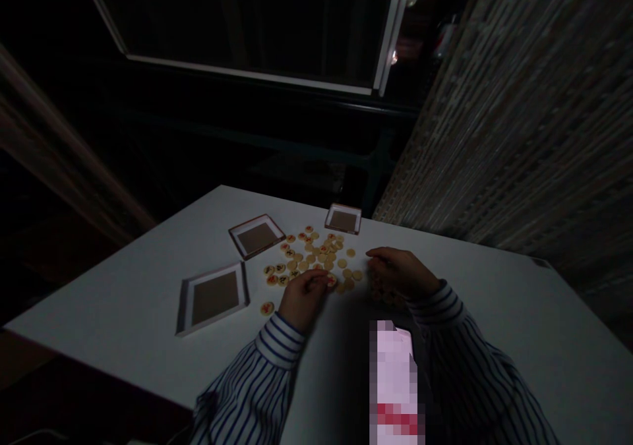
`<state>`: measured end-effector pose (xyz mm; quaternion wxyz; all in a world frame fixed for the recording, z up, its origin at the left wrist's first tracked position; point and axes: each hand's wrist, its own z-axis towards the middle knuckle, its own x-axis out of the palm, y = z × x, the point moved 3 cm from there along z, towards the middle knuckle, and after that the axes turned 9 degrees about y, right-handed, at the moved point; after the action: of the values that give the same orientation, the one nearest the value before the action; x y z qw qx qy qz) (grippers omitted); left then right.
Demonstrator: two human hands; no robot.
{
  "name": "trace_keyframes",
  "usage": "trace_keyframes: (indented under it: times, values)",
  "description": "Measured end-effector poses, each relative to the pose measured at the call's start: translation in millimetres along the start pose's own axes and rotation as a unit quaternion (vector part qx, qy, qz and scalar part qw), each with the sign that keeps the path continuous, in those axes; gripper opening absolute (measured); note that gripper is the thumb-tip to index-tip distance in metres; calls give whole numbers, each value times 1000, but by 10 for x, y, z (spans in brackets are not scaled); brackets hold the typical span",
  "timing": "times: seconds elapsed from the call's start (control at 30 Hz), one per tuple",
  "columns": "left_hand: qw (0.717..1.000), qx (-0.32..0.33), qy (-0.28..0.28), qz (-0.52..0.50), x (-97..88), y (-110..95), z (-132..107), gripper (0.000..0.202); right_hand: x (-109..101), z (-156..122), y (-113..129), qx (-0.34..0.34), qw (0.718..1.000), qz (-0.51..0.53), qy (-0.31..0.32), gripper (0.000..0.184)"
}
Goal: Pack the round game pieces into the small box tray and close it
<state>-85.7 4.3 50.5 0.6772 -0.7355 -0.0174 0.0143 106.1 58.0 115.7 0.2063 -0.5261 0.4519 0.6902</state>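
Observation:
Between thumb and fingertips, my left hand [305,296] pinches a xiangqi piece [331,280] with a red character. It is at the near edge of a loose heap of round wooden pieces [322,258], some showing red or black characters, others blank side up. A single red-marked piece [267,308] lies apart, left of my left wrist. My right hand [403,272] hovers on the right with its index finger stretched out to the left and nothing visible in its grasp. Below it, a close group of pieces [386,295] sits in shadow, partly covered by the hand.
Three shallow box parts rest on the white table [128,293]: one at near left [213,298], one behind it [257,236], one at the back [343,219]. A bright, pixelated screen [395,379] is near me. A string curtain [494,122] hangs at right.

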Motion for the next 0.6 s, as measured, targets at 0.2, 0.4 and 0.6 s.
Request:
trace_keyframes:
  times: [0.2,0.4,0.6]
  values:
    - [999,21,13,48,46,-6,40,24,-49,-59,-144,6,1000,20,2,28]
    - [995,18,28,90,130,-70,63,21,-45,-106,-290,0,999,43,-11,29]
    - [992,33,46,115,207,-114,107,22,-26,-109,-355,-9,999,40,-7,28]
